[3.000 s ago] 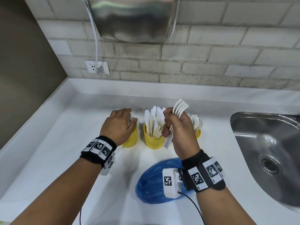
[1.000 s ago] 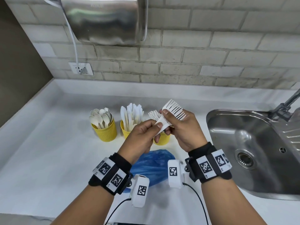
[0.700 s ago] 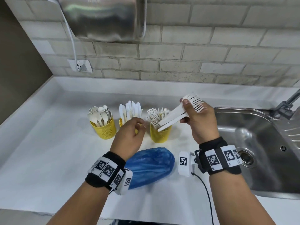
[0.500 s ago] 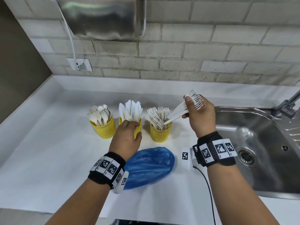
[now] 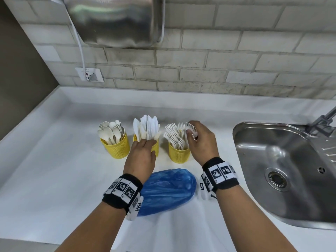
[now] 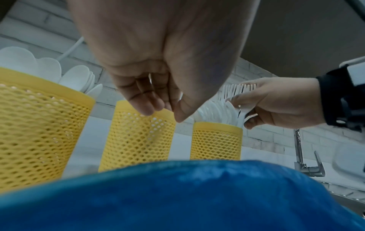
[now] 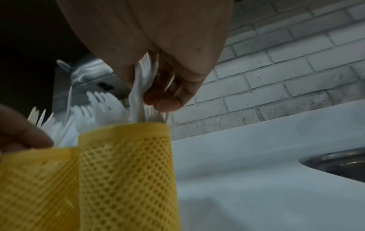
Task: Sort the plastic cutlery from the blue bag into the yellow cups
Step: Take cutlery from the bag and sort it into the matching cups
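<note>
Three yellow mesh cups stand in a row on the white counter point(image 5: 54, 170). The left cup point(image 5: 116, 149) holds spoons, the middle cup point(image 5: 156, 149) knives, the right cup point(image 5: 179, 154) forks. My right hand point(image 5: 190, 133) pinches a bundle of white forks point(image 7: 138, 93) upright, tines up, with the handles inside the right cup point(image 7: 126, 164). My left hand point(image 5: 148, 144) holds the middle cup's rim, fingers against the knives point(image 5: 147, 128) and thumb on the outer wall. The crumpled blue bag point(image 5: 167, 190) lies in front of the cups, between my wrists.
A steel sink point(image 5: 272, 160) with a tap point(image 5: 325, 120) lies to the right of the cups. A steel hand dryer point(image 5: 116, 20) hangs on the brick wall above, its cable running to a socket point(image 5: 90, 74). A raised ledge borders the counter at the back and left.
My left hand let go of the fork bundle and moved to the middle cup. My right hand swung the forks upright and lowered their handles into the right cup.
</note>
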